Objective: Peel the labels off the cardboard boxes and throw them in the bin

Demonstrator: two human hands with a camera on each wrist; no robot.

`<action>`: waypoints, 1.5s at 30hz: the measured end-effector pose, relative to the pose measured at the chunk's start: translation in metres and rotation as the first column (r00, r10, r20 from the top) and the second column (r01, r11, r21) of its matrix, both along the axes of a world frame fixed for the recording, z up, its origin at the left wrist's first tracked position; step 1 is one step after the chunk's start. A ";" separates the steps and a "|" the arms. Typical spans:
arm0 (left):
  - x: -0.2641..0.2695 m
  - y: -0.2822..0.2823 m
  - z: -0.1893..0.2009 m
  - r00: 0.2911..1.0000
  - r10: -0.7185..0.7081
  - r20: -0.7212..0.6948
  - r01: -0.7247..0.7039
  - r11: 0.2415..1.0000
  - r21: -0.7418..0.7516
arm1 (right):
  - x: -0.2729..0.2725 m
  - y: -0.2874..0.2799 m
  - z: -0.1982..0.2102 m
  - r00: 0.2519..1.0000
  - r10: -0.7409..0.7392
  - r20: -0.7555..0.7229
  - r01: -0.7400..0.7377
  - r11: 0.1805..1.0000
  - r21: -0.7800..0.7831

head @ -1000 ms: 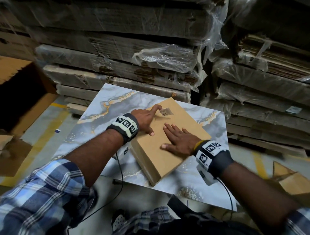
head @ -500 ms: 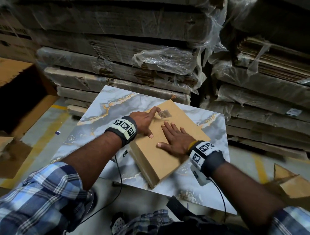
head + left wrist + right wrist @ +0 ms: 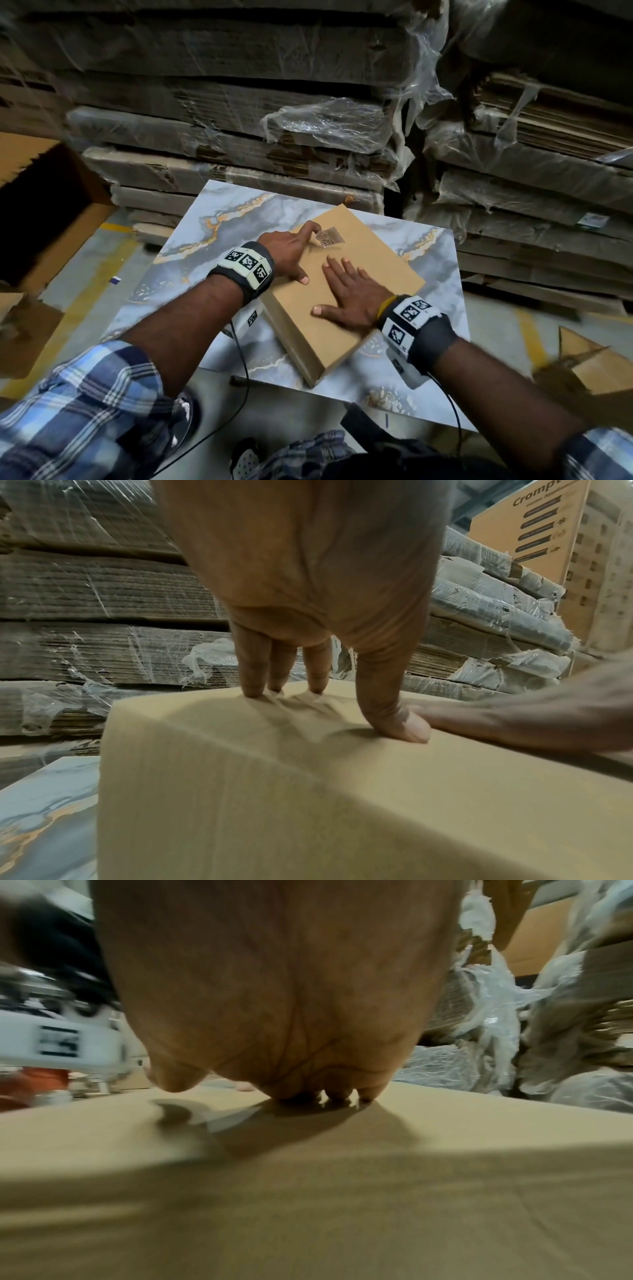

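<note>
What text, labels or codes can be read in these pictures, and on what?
"Cromp", cut off by the frame edge: printed on the tall carton; the lines below it are too small to read.
Label on the box: a printed code, blurred.
White tag on the wrapped cardboard stack: unreadable.

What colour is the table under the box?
The table is grey-and-white marble with gold veins. The head view shows it best.
</note>
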State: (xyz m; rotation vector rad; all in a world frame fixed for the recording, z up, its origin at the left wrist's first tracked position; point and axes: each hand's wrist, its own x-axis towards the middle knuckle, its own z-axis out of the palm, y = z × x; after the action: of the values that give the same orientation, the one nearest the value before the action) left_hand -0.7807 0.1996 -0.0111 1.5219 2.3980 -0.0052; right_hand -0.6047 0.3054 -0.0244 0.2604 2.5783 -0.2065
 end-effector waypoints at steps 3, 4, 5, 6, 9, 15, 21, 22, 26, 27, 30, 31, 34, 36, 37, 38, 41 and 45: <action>0.002 0.000 -0.001 1.000 0.000 -0.005 0.000 1.000 0.001 | 0.034 -0.003 0.001 0.994 0.112 0.000 -0.112 0.993 -0.032; 0.001 0.000 -0.001 1.000 0.004 -0.002 -0.004 1.000 0.001 | 0.037 0.004 0.003 0.993 0.118 0.007 -0.117 0.993 -0.030; 0.001 0.000 0.000 1.000 0.012 0.004 -0.012 1.000 0.001 | 0.034 0.011 0.006 0.994 0.103 0.022 -0.102 0.994 -0.028; 0.001 0.000 0.000 1.000 0.017 0.007 -0.017 1.000 0.002 | 0.026 0.018 0.008 0.997 0.070 0.038 -0.069 0.997 -0.026; 0.003 0.000 0.002 1.000 0.015 0.003 -0.015 1.000 -0.003 | -0.006 0.022 0.004 0.998 -0.056 0.029 0.056 0.998 0.023; 0.002 0.001 -0.002 1.000 0.010 -0.009 -0.010 1.000 0.009 | 0.032 -0.012 0.003 0.995 0.104 -0.008 -0.104 0.993 -0.049; 0.001 0.001 0.000 1.000 0.022 0.003 -0.022 1.000 0.011 | -0.003 0.012 0.007 1.000 -0.014 0.016 0.014 1.000 -0.009; 0.002 0.001 0.000 1.000 0.022 -0.001 -0.022 1.000 0.012 | -0.009 0.007 0.005 0.999 -0.035 0.000 0.035 0.999 0.009; 0.002 0.000 -0.002 1.000 0.012 -0.015 -0.012 1.000 0.017 | 0.016 -0.016 -0.002 0.999 0.049 -0.011 -0.049 0.998 -0.039; 0.002 0.000 -0.002 1.000 0.007 -0.019 -0.007 1.000 0.015 | 0.028 -0.015 -0.001 0.997 0.078 -0.010 -0.078 0.996 -0.051; 0.001 0.000 -0.002 1.000 0.013 -0.017 -0.013 1.000 0.014 | 0.033 0.002 0.005 0.994 0.110 0.004 -0.110 0.993 -0.051; 0.001 0.000 -0.001 1.000 0.014 -0.016 -0.013 1.000 0.011 | 0.025 0.007 0.006 0.996 0.086 0.012 -0.085 0.995 -0.050; 0.002 0.001 0.001 1.000 0.018 -0.007 -0.018 1.000 0.006 | -0.004 0.009 0.002 1.000 -0.031 -0.001 0.031 1.000 -0.004; 0.003 0.000 0.001 1.000 0.020 -0.008 -0.020 1.000 0.008 | -0.008 -0.001 -0.001 0.999 -0.047 -0.024 0.047 0.999 0.008; 0.003 -0.001 0.001 1.000 0.018 -0.012 -0.018 1.000 0.009 | -0.001 -0.007 -0.001 0.999 -0.023 -0.026 0.023 1.000 -0.007; 0.004 -0.001 0.001 1.000 0.017 -0.015 -0.016 1.000 0.011 | 0.010 -0.012 -0.001 1.000 0.018 -0.018 -0.018 1.000 -0.020; 0.003 0.000 0.000 1.000 0.010 -0.018 -0.010 1.000 0.014 | 0.040 -0.009 0.003 0.993 0.120 0.001 -0.120 0.992 -0.038; 0.002 0.000 0.001 1.000 0.017 0.006 -0.018 1.000 0.019 | 0.012 0.021 0.007 1.000 0.003 0.022 -0.003 1.000 -0.010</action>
State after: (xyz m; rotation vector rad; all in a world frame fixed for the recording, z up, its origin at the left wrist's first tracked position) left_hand -0.7789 0.1995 -0.0100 1.5070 2.4134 0.0256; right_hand -0.5926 0.3267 -0.0174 0.2537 2.5556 -0.2142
